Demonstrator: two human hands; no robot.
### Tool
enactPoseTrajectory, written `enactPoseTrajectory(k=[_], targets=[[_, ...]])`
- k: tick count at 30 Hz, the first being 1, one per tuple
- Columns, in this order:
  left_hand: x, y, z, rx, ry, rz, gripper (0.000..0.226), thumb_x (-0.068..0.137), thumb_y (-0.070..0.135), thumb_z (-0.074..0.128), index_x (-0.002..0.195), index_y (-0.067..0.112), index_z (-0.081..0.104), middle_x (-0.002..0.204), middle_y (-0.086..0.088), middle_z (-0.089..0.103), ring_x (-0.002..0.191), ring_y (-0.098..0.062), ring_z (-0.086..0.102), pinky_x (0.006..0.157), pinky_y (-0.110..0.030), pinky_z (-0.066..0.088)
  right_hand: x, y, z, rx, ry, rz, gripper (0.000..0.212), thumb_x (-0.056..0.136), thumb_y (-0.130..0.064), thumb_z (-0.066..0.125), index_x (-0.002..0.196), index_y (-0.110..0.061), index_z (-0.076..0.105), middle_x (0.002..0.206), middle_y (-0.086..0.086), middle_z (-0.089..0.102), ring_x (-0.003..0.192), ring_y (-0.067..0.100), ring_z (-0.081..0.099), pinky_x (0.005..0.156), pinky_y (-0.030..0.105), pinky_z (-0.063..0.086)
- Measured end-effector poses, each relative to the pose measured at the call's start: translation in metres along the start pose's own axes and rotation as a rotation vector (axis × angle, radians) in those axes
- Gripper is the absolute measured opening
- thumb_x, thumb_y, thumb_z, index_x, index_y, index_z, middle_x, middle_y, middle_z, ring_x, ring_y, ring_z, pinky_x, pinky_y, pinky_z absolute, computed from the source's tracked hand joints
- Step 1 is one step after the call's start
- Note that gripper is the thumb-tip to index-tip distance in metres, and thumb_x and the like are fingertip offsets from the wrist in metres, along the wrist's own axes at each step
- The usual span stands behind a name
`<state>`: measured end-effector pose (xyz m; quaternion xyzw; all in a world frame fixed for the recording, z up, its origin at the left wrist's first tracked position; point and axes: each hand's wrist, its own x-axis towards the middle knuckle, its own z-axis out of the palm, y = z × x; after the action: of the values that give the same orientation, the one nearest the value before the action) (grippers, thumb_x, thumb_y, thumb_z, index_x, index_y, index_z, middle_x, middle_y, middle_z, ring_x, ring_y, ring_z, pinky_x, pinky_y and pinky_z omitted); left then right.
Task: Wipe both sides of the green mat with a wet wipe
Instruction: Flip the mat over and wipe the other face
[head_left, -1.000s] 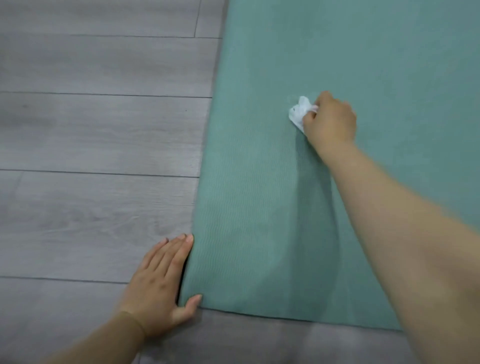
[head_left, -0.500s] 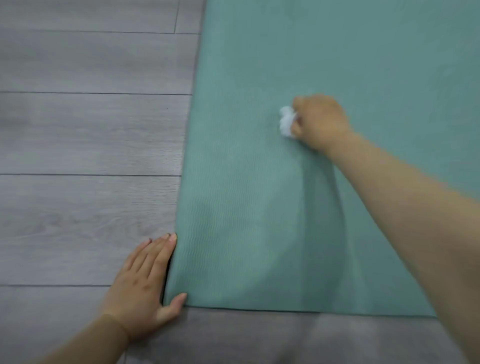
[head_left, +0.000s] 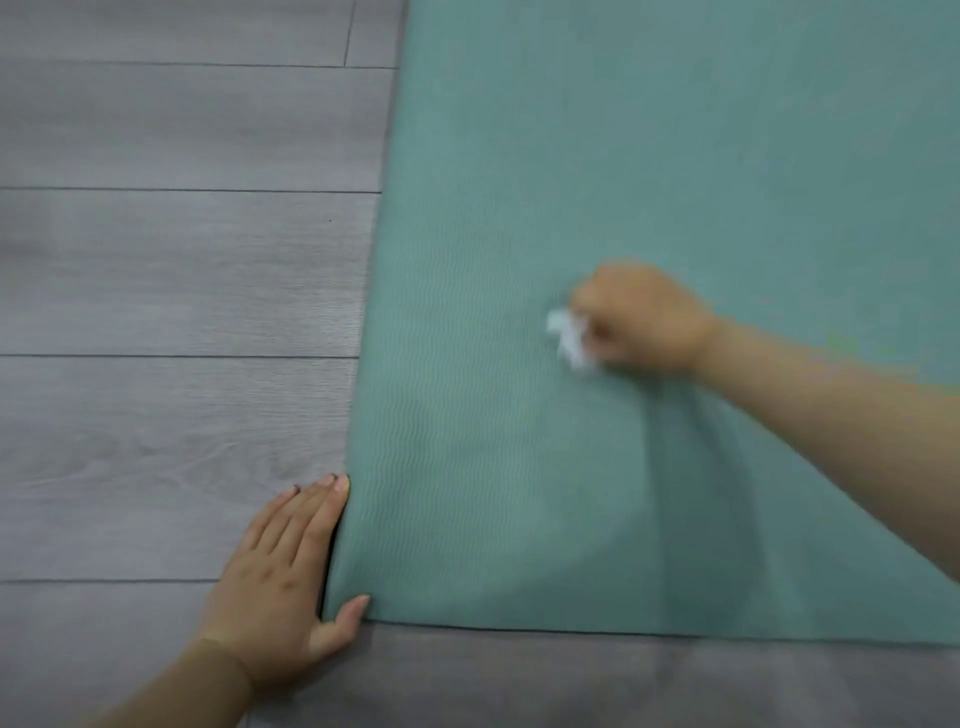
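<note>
so I'm mid-scrub on the top face of the green mat (head_left: 649, 156), right hand (head_left: 644, 317) bunched around the wadded wet wipe (head_left: 570, 340), left hand (head_left: 283, 571) flat by the near corner, and I reckon the underside's untouched.

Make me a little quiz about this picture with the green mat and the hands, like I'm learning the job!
1. True or false: the wet wipe is held by the left hand.
2. Which corner of the green mat does the flat hand rest beside? A) near left corner B) far right corner C) the middle
3. Fill in: the mat lies on a grey ____ floor.

Key
1. False: the right hand holds the scrunched wipe on the mat.
2. A: the left hand lies flat on the floor against the near left corner.
3. Wood-look plank.
</note>
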<state>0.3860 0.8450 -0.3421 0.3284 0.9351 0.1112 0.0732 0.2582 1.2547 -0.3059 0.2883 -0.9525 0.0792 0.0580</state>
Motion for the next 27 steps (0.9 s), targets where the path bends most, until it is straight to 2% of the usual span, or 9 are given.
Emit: enactPoseTrajectory(k=[3, 4, 7, 9, 12, 15, 17, 23, 27], targets=[[0.001, 0.002, -0.001, 0.012, 0.003, 0.003, 0.095, 0.067, 0.053, 0.056, 0.140, -0.005, 0.037, 0.135, -0.022, 0.054, 0.127, -0.031, 0.044, 0.120, -0.038, 0.018, 0.014, 0.058, -0.007, -0.111, 0.070, 0.906, 0.042, 0.081, -0.040, 0.038, 0.090, -0.004, 0.060, 0.089, 0.026, 0.064, 0.084, 0.044, 0.059, 0.070, 0.044, 0.047], [0.001, 0.002, -0.001, 0.014, 0.001, 0.002, 0.095, 0.067, 0.053, 0.055, 0.140, -0.005, 0.037, 0.135, -0.022, 0.054, 0.127, -0.031, 0.044, 0.120, -0.037, 0.017, 0.012, 0.046, -0.003, -0.090, 0.093, 1.003, 0.034, 0.083, -0.034, 0.044, 0.089, -0.004, 0.058, 0.089, 0.026, 0.063, 0.084, 0.044, 0.058, 0.069, 0.045, 0.046], [0.000, 0.000, -0.001, 0.012, -0.009, 0.001, 0.096, 0.067, 0.053, 0.055, 0.142, -0.003, 0.034, 0.136, -0.021, 0.053, 0.128, -0.031, 0.043, 0.120, -0.038, 0.017, -0.016, -0.041, 0.008, 0.153, 0.097, 0.486, 0.015, 0.075, -0.030, 0.050, 0.070, -0.016, 0.050, 0.067, 0.013, 0.056, 0.066, 0.034, 0.054, 0.056, 0.035, 0.039], [0.000, 0.001, 0.000, 0.000, -0.006, -0.001, 0.097, 0.066, 0.053, 0.055, 0.143, -0.002, 0.034, 0.136, -0.021, 0.053, 0.128, -0.031, 0.044, 0.120, -0.038, 0.018, -0.064, -0.121, -0.004, 0.358, -0.158, -0.024, 0.012, 0.076, -0.024, 0.059, 0.066, -0.020, 0.052, 0.064, -0.001, 0.054, 0.064, 0.020, 0.051, 0.059, 0.028, 0.034], [0.001, 0.000, 0.000, -0.004, 0.004, 0.003, 0.096, 0.067, 0.053, 0.056, 0.142, -0.003, 0.035, 0.135, -0.022, 0.054, 0.127, -0.031, 0.044, 0.121, -0.037, 0.016, -0.115, -0.153, -0.013, 0.191, -0.489, -0.637, 0.019, 0.095, -0.027, 0.051, 0.076, -0.027, 0.051, 0.073, -0.009, 0.051, 0.073, 0.013, 0.045, 0.068, 0.027, 0.035], [0.001, 0.000, -0.001, 0.003, -0.005, -0.001, 0.096, 0.067, 0.053, 0.055, 0.141, -0.004, 0.035, 0.135, -0.023, 0.054, 0.127, -0.032, 0.044, 0.122, -0.036, 0.015, -0.069, -0.089, -0.004, 0.184, -0.274, -0.487, 0.023, 0.091, -0.029, 0.045, 0.071, -0.021, 0.055, 0.070, -0.002, 0.054, 0.068, 0.011, 0.042, 0.063, 0.033, 0.038], [0.001, 0.001, -0.002, 0.011, -0.008, -0.009, 0.095, 0.068, 0.053, 0.054, 0.141, -0.004, 0.036, 0.135, -0.023, 0.054, 0.127, -0.032, 0.043, 0.122, -0.035, 0.014, -0.012, -0.035, 0.005, -0.087, -0.089, -0.330, 0.020, 0.081, -0.029, 0.045, 0.067, -0.018, 0.056, 0.065, 0.003, 0.055, 0.061, 0.022, 0.048, 0.056, 0.034, 0.040], [0.000, 0.002, -0.002, 0.008, -0.017, -0.014, 0.095, 0.068, 0.054, 0.054, 0.143, -0.002, 0.034, 0.136, -0.022, 0.054, 0.128, -0.032, 0.042, 0.120, -0.037, 0.016, 0.030, 0.013, -0.003, -0.165, 0.007, 0.640, 0.026, 0.076, -0.029, 0.046, 0.078, -0.010, 0.064, 0.080, 0.018, 0.066, 0.076, 0.039, 0.059, 0.064, 0.038, 0.043], [0.000, 0.001, -0.001, 0.006, -0.013, -0.006, 0.096, 0.067, 0.053, 0.054, 0.143, -0.002, 0.033, 0.136, -0.022, 0.054, 0.128, -0.032, 0.043, 0.119, -0.037, 0.017, -0.051, -0.093, -0.004, 0.236, -0.152, 0.144, 0.015, 0.071, -0.029, 0.053, 0.060, -0.019, 0.054, 0.060, 0.005, 0.056, 0.056, 0.029, 0.052, 0.052, 0.033, 0.040]])
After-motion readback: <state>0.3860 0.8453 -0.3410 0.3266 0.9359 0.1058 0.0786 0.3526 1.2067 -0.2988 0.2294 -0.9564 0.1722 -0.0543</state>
